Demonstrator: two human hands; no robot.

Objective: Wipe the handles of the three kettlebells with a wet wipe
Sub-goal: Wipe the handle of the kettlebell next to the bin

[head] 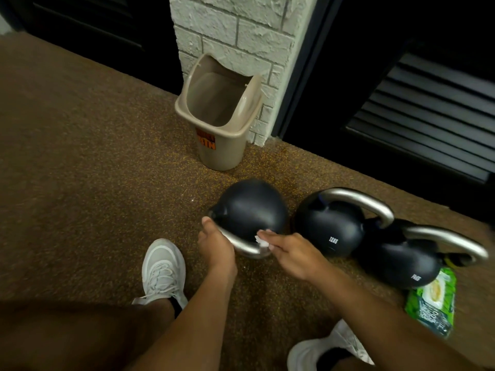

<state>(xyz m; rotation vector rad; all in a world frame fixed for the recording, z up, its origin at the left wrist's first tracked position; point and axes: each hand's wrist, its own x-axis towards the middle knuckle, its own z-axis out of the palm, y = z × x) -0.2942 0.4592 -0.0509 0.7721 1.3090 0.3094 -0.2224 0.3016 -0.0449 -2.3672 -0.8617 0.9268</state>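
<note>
On the brown floor [93, 170], the nearest kettlebell [249, 210] is tipped toward the person, its steel handle [241, 243] lying across from left to right. The handle's left end is gripped by the curled left hand [214, 246]. A white wipe [262, 242] is pinched onto the handle's right end by the right hand [292, 254]. Two other kettlebells [332, 226] are standing just right of the fingers.

Left hand [217, 246] gripping, right hand [290, 253] pinching (arms outstretched)

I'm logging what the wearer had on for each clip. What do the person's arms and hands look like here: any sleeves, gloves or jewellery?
Both forearms are bare up to the frame edge: no sleeves show. The left hand and right hand wear no gloves, and no rings, watch or wristband can be seen. The right hand's fingernails look pale, perhaps polished; blur makes that uncertain.
</note>
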